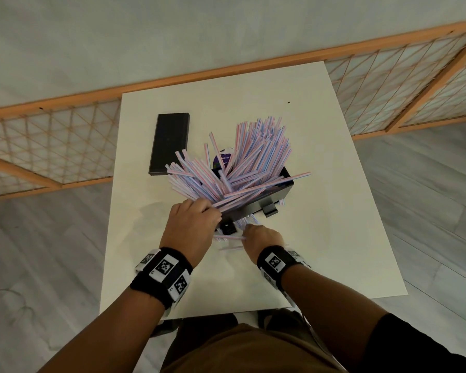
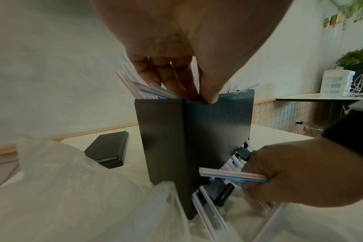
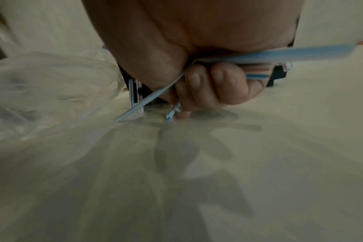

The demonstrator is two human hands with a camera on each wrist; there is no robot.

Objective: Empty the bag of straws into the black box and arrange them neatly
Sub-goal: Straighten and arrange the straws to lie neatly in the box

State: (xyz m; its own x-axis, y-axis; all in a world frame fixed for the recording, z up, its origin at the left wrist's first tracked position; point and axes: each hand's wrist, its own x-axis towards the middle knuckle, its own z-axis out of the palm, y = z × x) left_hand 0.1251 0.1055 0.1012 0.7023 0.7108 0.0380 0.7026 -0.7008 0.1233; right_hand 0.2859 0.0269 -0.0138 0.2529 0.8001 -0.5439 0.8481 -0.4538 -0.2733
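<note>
Gathering of stray straws [image 2: 232,175] off the tabletop [image 1: 320,238] is being done by the right grip [image 1: 262,238], curled round several; the box [image 2: 193,139], bristling with straws, is being pinched at its rim by the left grip [image 1: 191,224]. Next, dropping them in likely calls for aligning.

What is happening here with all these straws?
A person is filling a black box with striped straws on a white table. The left hand pinches the box's top edge and holds it tilted. The right hand holds a few loose straws gathered from the table beside the box. The straws in the box stick out in a messy fan, so arranging is not done. The clear bag lies nearby, and the black lid lies apart.
</note>
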